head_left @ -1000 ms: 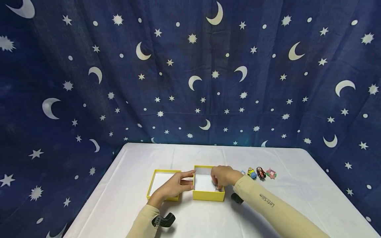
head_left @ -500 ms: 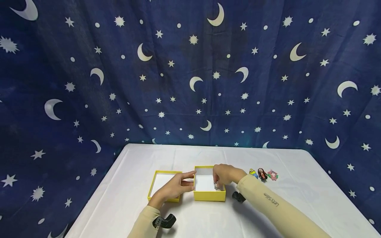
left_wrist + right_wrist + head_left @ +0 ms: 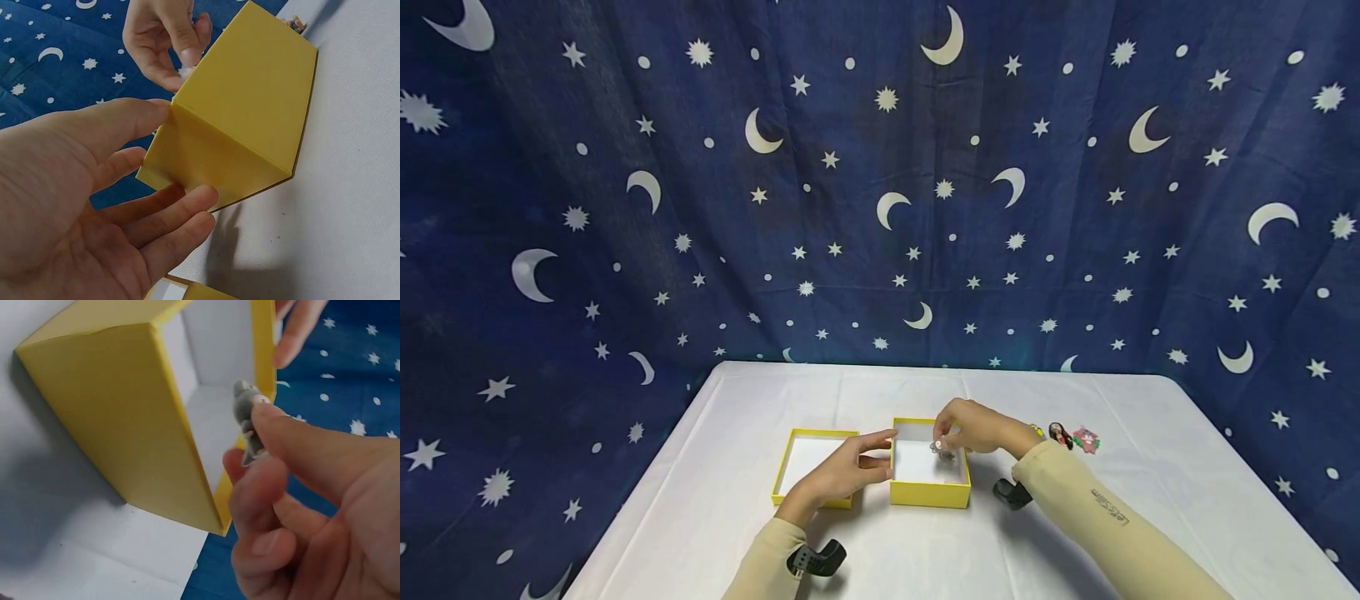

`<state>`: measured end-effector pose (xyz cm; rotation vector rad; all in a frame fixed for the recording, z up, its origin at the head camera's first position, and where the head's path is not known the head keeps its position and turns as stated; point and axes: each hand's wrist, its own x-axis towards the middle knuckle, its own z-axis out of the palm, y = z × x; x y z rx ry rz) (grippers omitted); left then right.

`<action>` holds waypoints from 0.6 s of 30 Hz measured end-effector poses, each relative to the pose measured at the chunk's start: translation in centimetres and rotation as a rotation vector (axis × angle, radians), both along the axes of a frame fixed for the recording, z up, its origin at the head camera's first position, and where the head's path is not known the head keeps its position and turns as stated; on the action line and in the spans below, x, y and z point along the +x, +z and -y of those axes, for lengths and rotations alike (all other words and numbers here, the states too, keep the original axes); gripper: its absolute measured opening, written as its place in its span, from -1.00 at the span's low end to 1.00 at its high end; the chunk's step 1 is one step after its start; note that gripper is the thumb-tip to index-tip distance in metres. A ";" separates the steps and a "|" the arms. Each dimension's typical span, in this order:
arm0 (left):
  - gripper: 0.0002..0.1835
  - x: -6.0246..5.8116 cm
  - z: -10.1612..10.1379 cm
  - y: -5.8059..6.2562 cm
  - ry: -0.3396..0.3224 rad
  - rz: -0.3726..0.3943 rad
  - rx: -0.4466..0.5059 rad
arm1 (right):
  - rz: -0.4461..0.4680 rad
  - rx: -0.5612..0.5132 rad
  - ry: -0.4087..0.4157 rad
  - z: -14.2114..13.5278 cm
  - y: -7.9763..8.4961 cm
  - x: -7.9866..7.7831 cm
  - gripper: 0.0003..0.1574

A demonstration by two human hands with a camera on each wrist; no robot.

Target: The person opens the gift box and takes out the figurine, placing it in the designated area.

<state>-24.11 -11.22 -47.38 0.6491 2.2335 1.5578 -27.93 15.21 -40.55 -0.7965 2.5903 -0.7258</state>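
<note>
A yellow open-topped box (image 3: 929, 495) with a white inside stands on the table. My left hand (image 3: 838, 477) touches its left side with extended fingers; in the left wrist view the thumb lies at the box's corner edge. Above the box opening, my right hand (image 3: 976, 427) pinches a small grey figurine (image 3: 245, 415) between thumb and fingers. The figurine has a pale face patch, partly covered by the thumb. Beside the box on the left lies a shallow yellow lid (image 3: 805, 457), white side up and partly hidden by the left hand.
Right of the box lie a dark-haired doll figurine (image 3: 1060, 435) and a pink figurine (image 3: 1086, 439). A yellow figurine (image 3: 1038, 430) is mostly hidden behind the right wrist. A dark blue curtain (image 3: 850, 208) hangs behind the white table (image 3: 917, 554).
My right hand has risen from low inside the box with the grey figurine, which now shows more. The right forearm has shifted right, covering more of the yellow figurine. The left hand keeps its place.
</note>
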 end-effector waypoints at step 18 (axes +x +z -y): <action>-0.33 0.0 0.1 0.0 0.002 -0.016 -0.024 | 0.080 -0.308 -0.013 -2.8 -1.2 0.4 -0.61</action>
